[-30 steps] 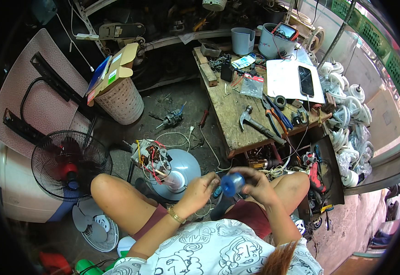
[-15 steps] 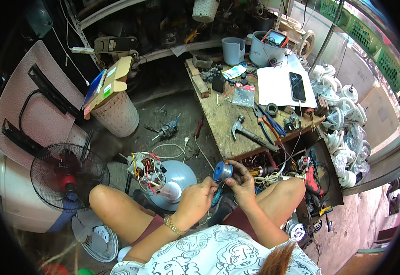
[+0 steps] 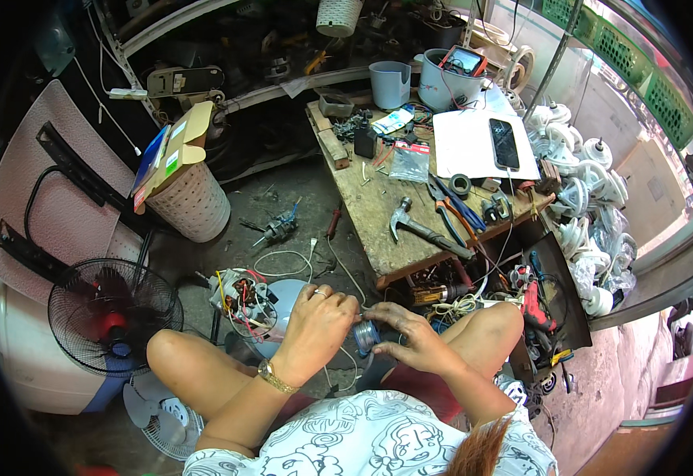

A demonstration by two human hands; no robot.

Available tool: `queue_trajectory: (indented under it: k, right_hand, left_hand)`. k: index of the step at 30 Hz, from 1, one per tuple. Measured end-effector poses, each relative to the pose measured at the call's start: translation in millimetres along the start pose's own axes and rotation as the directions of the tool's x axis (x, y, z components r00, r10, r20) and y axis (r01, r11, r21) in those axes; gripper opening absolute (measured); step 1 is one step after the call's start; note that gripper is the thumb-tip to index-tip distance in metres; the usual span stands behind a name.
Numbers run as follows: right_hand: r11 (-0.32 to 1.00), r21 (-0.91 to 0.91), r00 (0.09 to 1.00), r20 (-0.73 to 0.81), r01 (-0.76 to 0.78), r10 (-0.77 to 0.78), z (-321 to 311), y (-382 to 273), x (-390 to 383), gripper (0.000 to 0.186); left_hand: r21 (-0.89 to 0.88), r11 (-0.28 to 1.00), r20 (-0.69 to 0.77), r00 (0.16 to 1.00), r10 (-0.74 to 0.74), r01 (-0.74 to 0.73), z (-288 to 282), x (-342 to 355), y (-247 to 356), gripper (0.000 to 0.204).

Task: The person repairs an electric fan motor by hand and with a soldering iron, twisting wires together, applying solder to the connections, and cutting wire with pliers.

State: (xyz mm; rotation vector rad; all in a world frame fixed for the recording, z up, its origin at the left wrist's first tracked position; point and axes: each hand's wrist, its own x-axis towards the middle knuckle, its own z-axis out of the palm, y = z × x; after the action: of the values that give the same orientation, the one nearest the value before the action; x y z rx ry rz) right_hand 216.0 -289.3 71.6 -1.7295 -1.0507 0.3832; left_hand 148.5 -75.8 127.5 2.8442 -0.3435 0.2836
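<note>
In front of my lap, my left hand (image 3: pixel 314 327) is closed, its fingertips pinched together at the right; what they hold is hidden. My right hand (image 3: pixel 411 337) curls around a small spool of grey wire (image 3: pixel 366 336) with a blue rim, thumb and fingers at its right side. The fingertips of both hands nearly meet just above the spool. Left of my hands, an opened fan motor (image 3: pixel 243 299) with red, yellow and white wires sits by a pale blue round fan base (image 3: pixel 287 297), which my left hand partly covers.
A wooden bench (image 3: pixel 386 242) at the right holds a claw hammer (image 3: pixel 422 228), pliers (image 3: pixel 451 213) and a phone (image 3: pixel 503 144). Below it lies an open drawer with a red tool (image 3: pixel 535 308). At left stand a caged fan (image 3: pixel 115 317) and a perforated bin (image 3: pixel 191 202). A white cord (image 3: pixel 283 254) crosses the floor.
Both hands have come down and closer to my body, the spool with them. The spool has tilted, and my left hand now covers more of the fan base. The whole view has shifted slightly.
</note>
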Motion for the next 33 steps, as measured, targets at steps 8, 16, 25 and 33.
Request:
queue_trajectory:
  k: [8,16,25,33]
  right_hand:
    - [0.933,0.358,0.880,-0.433,-0.028,0.193,29,37,18,0.062]
    - [0.988,-0.151,0.914,-0.403,-0.022,-0.041,-13,53,54,0.048]
    - [0.361,-0.824,0.861,-0.498,-0.436,-0.098,-219,209,256,0.051]
    - [0.376,-0.825,0.898,-0.438,-0.422,0.045,-241,278,265,0.044]
  left_hand:
    - [-0.001,0.992,-0.285,0.951,-0.120,0.125,31,10,19,0.018]
    - [0.091,0.986,-0.062,0.989,-0.131,0.137,24,2,15,0.057]
    - [-0.266,0.963,-0.098,0.992,-0.074,0.045,19,-84,-2,0.050]
    - [-0.367,0.838,-0.456,0.706,-0.541,0.405,2,-158,-21,0.023]
